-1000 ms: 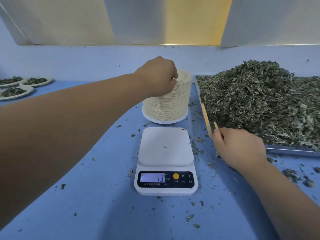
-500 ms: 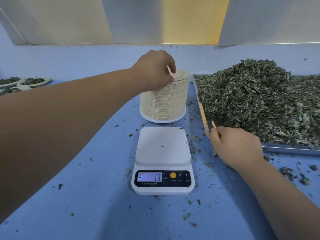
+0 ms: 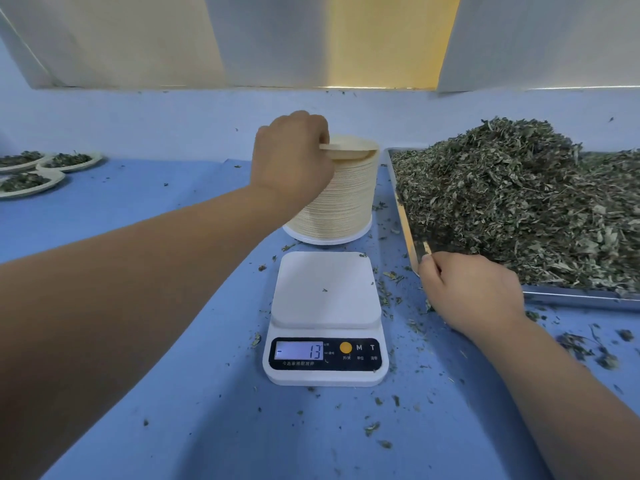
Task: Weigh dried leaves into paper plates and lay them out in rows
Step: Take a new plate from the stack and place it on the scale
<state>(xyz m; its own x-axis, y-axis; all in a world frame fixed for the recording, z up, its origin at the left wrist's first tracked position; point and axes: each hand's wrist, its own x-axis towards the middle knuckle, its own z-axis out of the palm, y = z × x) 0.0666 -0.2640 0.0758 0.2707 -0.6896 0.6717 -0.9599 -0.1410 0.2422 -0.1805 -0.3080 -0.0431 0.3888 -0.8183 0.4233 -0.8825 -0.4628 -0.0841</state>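
The scale (image 3: 325,320) reads -13, beside buttons M and T. Behind it, the left hand (image 3: 291,154) pinches the top plate (image 3: 349,150) of the stack (image 3: 343,202). The right hand (image 3: 474,292) curls at the corner of the tray (image 3: 571,297), its grip unclear. Leaves (image 3: 519,202) are heaped in the tray.

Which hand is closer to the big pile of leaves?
Right. The right hand sits beside the leaf pile; the left hand is farther left, pinching the top plate.

Open table (image 3: 149,209) spans centre left, between filled plates (image 3: 33,181) at the left edge and the plate stack (image 3: 343,202); scale (image 3: 325,289) and tray (image 3: 575,297) block centre and right.
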